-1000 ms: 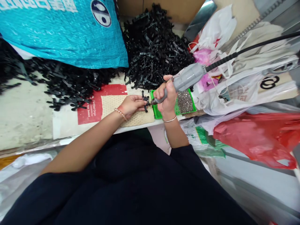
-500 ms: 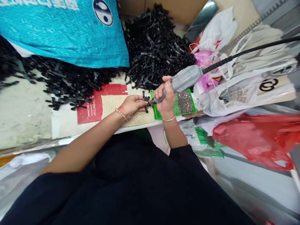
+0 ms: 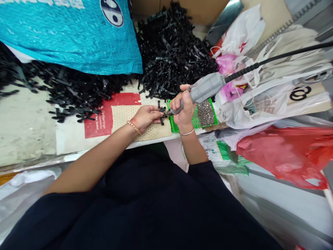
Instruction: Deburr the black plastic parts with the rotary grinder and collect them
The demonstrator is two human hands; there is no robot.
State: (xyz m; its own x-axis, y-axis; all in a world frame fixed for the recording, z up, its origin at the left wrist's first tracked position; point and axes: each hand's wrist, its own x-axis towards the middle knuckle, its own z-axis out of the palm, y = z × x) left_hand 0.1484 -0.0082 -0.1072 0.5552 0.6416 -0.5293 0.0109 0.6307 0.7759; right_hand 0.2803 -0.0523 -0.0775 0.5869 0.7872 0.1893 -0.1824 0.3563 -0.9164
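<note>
- black part (image 3: 162, 109): located at the fingertips of your left hand (image 3: 145, 118), just beyond them on the right, between that hand and your right hand (image 3: 184, 108).
- your left hand: thumb and fingers pinched together on the black part, which sits crosswise, one end projecting above the fingertips and the other below.
- your right hand: clamped around the grey power tool (image 3: 206, 87), whose narrow tip points down and left at the black part; whether the tip touches it, you cannot tell at this size.
- below your left hand: beige mat (image 3: 123, 119) with a honeycomb pattern.
- beside and partly behind your right hand: green tray (image 3: 174, 128), with small metal pieces (image 3: 206, 114) gathered in its right portion.
- beyond your hands: a large heap of black parts (image 3: 171, 55); a second heap (image 3: 78, 92) lies to the left, along the edge of the blue bag (image 3: 73, 41).
- from the tool's rear, a black cable (image 3: 288, 53) runs off to the right.
</note>
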